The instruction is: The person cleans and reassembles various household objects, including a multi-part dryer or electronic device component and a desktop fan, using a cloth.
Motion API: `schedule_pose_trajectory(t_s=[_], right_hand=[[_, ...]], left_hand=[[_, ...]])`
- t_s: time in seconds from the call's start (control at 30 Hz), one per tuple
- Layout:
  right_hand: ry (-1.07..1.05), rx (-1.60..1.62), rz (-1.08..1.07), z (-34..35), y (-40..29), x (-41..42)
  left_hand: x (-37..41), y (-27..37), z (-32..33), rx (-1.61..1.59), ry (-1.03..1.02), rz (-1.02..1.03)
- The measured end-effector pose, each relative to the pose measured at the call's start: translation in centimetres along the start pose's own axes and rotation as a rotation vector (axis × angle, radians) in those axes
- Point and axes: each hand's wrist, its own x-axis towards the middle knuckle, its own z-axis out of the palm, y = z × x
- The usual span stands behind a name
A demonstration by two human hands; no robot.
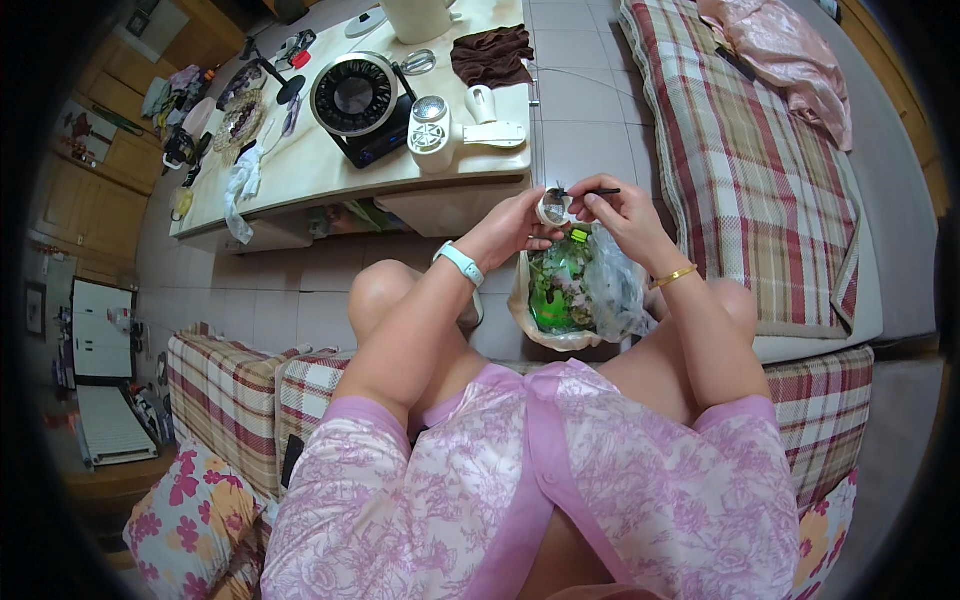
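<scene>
My left hand (pixel 517 225) holds a small round white cap (pixel 553 207) with a metal mesh face, tilted up towards me. In my right hand (pixel 616 214) is a small black brush (pixel 600 192), its bristle end at the rim of the cap. Directly below both hands stands a bag-lined waste container (pixel 523 311). Inside it lie a green plastic bottle (pixel 553 306) with a yellow-green cap, leafy scraps and a crumpled clear plastic bag (pixel 616 281).
Ahead is a marble-look table (pixel 300 165). On it are a white fabric shaver (pixel 433 142), a white handled part (pixel 491 133), a round black appliance (pixel 355 94), a brown cloth (pixel 491 56) and a phone stand (pixel 289 88). A plaid-covered sofa (pixel 742 187) stands at right.
</scene>
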Motion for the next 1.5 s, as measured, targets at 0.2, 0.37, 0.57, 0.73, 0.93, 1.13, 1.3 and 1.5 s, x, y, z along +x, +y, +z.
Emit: schedule_pose_trajectory(t_s=[0.2, 0.37, 0.57, 0.73, 0.93, 1.13, 1.3, 1.5], right_hand=[[0.000, -0.358, -0.082, -0.2, 1.0, 0.3], [-0.030, -0.246, 0.079, -0.6, 1.5, 0.5], [-0.164, -0.031, 0.230, -1.8, 0.6, 0.8], [-0.051, -0.001, 0.162, -2.0, 0.5, 0.8], [-0.131, -0.171, 0.201, -0.9, 0.4, 0.5], [-0.070, -0.030, 0.172, -1.2, 0.6, 0.5], [0.041, -0.083, 0.083, -0.6, 1.0, 0.9], [-0.069, 0.202, 0.068, 0.5, 1.0, 0.7]], left_hand=[[0.5, -0.3, 0.6, 0.048, -0.003, -0.016], [1.0, -0.5, 0.2, 0.040, 0.103, 0.008], [0.5, -0.3, 0.5, 0.055, 0.102, 0.013], [0.4, 0.0, 1.0, 0.075, 0.121, 0.015], [0.7, -0.6, 0.3, 0.153, 0.098, 0.049], [0.3, -0.2, 1.0, 0.113, 0.116, 0.047], [0.7, -0.4, 0.3, -0.002, 0.042, 0.045], [0.2, -0.3, 0.0, -0.076, -0.048, 0.069]])
